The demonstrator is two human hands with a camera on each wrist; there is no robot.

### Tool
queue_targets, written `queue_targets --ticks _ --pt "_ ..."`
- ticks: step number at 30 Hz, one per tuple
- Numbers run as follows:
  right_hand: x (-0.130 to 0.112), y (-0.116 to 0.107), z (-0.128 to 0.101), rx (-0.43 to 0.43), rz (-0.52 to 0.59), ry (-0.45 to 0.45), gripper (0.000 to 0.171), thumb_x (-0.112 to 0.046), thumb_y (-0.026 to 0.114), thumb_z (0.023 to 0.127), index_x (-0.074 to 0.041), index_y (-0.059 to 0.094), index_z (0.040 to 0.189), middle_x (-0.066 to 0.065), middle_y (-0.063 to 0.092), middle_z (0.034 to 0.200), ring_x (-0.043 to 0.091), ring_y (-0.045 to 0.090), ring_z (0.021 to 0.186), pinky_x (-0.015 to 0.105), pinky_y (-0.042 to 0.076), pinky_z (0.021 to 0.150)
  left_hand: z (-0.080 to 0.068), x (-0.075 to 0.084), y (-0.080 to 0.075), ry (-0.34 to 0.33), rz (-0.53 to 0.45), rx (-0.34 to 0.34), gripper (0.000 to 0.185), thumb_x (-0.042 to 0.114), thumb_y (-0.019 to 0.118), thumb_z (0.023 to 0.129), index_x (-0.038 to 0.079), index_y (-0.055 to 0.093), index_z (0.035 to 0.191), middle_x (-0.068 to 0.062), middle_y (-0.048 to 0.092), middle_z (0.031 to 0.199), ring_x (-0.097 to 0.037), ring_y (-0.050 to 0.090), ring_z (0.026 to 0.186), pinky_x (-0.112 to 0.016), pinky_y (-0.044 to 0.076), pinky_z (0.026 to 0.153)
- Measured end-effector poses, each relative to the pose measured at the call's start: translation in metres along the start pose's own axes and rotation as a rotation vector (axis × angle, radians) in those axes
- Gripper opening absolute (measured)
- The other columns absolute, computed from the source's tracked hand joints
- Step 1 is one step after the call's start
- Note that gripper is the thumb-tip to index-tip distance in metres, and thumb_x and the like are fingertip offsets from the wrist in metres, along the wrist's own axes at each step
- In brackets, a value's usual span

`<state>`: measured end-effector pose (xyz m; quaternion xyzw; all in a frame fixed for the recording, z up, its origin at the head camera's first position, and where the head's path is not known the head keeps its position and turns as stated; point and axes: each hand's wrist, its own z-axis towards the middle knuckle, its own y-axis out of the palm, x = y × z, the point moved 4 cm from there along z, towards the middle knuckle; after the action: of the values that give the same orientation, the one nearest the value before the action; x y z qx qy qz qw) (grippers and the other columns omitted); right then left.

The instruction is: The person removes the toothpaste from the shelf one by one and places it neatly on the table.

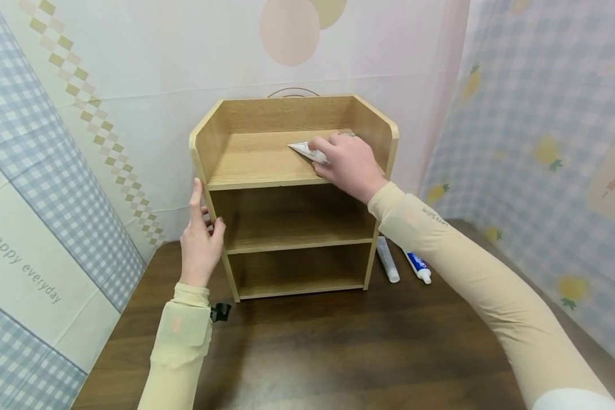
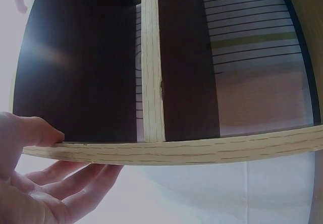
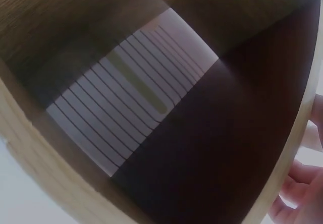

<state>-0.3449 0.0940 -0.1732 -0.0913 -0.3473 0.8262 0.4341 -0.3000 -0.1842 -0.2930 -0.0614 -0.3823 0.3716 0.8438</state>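
Observation:
A light wooden shelf unit (image 1: 299, 246) with three levels stands on the table. My left hand (image 1: 202, 245) grips its left side panel; in the left wrist view the thumb (image 2: 43, 131) lies on the inner side and the fingers curl along the outer side. Over the top level, my right hand (image 1: 351, 162) holds a white squeeze tube (image 1: 307, 150) by its body, the flat crimped end pointing left. Most of the tube is hidden under the hand. At the right edge of the right wrist view, fingers (image 3: 303, 183) show beyond a wooden edge.
Right of the unit, a grey tube (image 1: 388, 261) and a blue-and-white toothpaste tube (image 1: 417, 266) lie on the dark wooden table (image 1: 307, 353). Patterned curtains (image 1: 133, 57) hang behind and on both sides. A small black clip (image 1: 220, 311) sits at the left wrist.

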Motion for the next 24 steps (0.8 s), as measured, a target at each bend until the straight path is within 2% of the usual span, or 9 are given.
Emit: queue_targets --ticks 4,12,18,24 --pt "-0.003 -0.001 -0.001 0.047 -0.037 -0.030 0.018 -0.017 0.061 0.087 -0.015 0.063 0.105 0.009 0.061 0.079 0.031 0.061 0.075 0.041 0.044 0.063 0.001 0.001 -0.001 0.002 0.003 0.003 0.079 0.006 0.051 0.092 0.036 0.014 0.155 -0.026 0.062 0.116 -0.041 0.066 0.090 -0.052 0.051 0.076" --pt "-0.005 -0.007 -0.008 0.084 -0.054 -0.042 0.022 -0.020 0.067 0.087 -0.015 0.064 0.109 0.007 0.067 0.081 0.029 0.065 0.080 0.040 0.046 0.071 0.003 -0.001 -0.001 0.015 0.004 0.008 0.079 0.005 0.051 0.092 0.036 0.014 0.155 -0.028 0.062 0.115 -0.042 0.067 0.090 -0.053 0.051 0.076" --pt "-0.009 -0.016 -0.017 0.157 -0.059 -0.077 0.025 -0.022 0.068 0.087 -0.012 0.065 0.109 0.008 0.071 0.088 0.027 0.065 0.079 0.038 0.044 0.067 0.004 -0.003 -0.001 0.006 0.006 0.003 0.079 0.005 0.050 0.092 0.035 0.012 0.155 -0.028 0.062 0.115 -0.042 0.066 0.089 -0.052 0.051 0.075" --pt "-0.010 -0.021 -0.026 0.200 -0.072 -0.097 0.029 -0.023 0.069 0.086 -0.007 0.067 0.110 0.010 0.072 0.086 0.026 0.064 0.073 0.037 0.042 0.063 0.004 -0.003 -0.002 0.003 0.009 0.012 0.080 0.005 0.051 0.092 0.037 0.013 0.154 -0.027 0.062 0.114 -0.041 0.066 0.087 -0.050 0.050 0.073"
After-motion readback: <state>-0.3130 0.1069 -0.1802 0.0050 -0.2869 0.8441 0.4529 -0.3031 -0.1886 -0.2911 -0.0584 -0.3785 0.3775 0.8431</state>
